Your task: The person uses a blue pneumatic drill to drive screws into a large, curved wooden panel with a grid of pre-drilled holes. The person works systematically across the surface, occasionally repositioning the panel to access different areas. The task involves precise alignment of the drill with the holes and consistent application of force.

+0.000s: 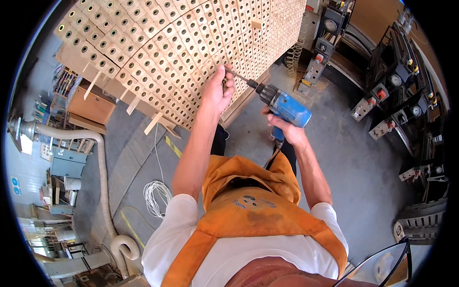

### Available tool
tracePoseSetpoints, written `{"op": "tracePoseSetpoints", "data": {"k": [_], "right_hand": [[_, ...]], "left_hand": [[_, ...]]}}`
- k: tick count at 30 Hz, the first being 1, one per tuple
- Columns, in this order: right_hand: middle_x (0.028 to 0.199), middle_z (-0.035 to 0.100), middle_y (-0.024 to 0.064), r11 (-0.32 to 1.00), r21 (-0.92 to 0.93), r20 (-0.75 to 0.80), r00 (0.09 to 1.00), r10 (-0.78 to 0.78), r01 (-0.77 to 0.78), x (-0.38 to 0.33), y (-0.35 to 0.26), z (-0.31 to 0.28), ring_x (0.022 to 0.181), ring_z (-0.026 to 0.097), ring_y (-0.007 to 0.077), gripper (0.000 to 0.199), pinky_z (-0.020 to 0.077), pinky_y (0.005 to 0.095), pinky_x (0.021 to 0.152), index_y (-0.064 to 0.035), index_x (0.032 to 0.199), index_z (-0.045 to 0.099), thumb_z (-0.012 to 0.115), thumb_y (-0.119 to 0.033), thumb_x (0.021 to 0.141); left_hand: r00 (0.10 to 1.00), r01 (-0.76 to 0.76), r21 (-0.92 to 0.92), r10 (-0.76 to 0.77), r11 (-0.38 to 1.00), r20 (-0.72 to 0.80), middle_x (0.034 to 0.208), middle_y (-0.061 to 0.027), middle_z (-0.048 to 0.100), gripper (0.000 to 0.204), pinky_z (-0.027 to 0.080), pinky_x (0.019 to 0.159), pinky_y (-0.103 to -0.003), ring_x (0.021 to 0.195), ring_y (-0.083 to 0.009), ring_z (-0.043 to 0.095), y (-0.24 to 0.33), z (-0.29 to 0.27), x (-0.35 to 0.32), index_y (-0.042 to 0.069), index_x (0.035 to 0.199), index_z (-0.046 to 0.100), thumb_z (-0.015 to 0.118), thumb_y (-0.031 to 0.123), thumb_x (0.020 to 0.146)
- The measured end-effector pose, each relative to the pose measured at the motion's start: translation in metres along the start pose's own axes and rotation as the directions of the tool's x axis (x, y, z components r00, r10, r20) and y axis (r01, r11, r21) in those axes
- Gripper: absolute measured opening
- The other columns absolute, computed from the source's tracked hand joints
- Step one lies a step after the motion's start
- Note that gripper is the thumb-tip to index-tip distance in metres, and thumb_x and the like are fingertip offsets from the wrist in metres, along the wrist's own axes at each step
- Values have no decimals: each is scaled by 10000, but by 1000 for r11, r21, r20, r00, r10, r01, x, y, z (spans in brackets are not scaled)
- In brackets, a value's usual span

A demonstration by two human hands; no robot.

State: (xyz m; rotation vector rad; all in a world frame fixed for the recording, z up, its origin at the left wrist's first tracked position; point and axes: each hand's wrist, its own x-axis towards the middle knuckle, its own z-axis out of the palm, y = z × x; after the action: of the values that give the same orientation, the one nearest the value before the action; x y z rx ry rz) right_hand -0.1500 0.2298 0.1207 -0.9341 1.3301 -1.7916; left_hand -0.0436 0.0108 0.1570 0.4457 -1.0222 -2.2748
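My right hand [288, 126] is wrapped round the grip of a blue power drill [289, 109]. From its dark chuck [267, 93], a long thin bit [239, 76] points up and left toward my left hand [219, 91]. That hand's fingers are curled, with the thumb and fingertips close to the bit's tip. Something small and dark shows between them, too small to name. Just beyond stands a large stack of pale wooden blocks [191, 45], its face covered in rows of holes lined with metal rings. I cannot tell whether the bit touches a block.
Wooden strips [154, 123] stick out from under the stack on the left. A coil of white cable [157, 197] lies on the grey floor. A ribbed hose [103, 177] runs down the left side. Machines with gauges [330, 25] line the right. A wooden block [256, 23] juts from the stack.
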Motion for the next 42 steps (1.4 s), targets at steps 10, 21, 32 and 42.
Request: {"op": "tracePoseSetpoints", "data": {"k": [10,21,32,42], "right_hand": [[965,663,76,989,135,-59,996,70,-61,36,0,23,879,642,194,252,505,304,695,-32,1070,606,662,-80,829],[927,690,79,988,-148,-83,996,31,-43,38,-13,18,812,617,143,189,498,299,712,-21,1004,663,663,-74,822],[905,672,30,1000,-4,-18,999,-29,29,41,-14,20,815,606,126,207,480,276,730,-38,1004,655,675,-66,800],[979,688,68,989,-142,-9,999,-34,32,6,-13,13,869,629,153,265,500,299,748,-36,1070,648,689,-78,812]], "left_hand": [[999,-35,-131,36,991,6,826,-23,507,234,316,417,-176,619,-70,452,-1,0,5,11,1076,534,455,214,992],[872,488,-103,-488,867,21,782,10,488,210,281,391,-141,560,-33,397,-94,-51,-64,26,1045,525,490,225,985],[909,409,153,-417,900,22,910,-42,574,248,310,408,-150,598,-50,431,-58,-51,-66,-7,1137,547,549,152,946],[994,89,77,-84,993,-68,800,26,514,226,302,427,-158,585,-37,415,-5,-28,-45,59,1080,527,518,261,978]]}}
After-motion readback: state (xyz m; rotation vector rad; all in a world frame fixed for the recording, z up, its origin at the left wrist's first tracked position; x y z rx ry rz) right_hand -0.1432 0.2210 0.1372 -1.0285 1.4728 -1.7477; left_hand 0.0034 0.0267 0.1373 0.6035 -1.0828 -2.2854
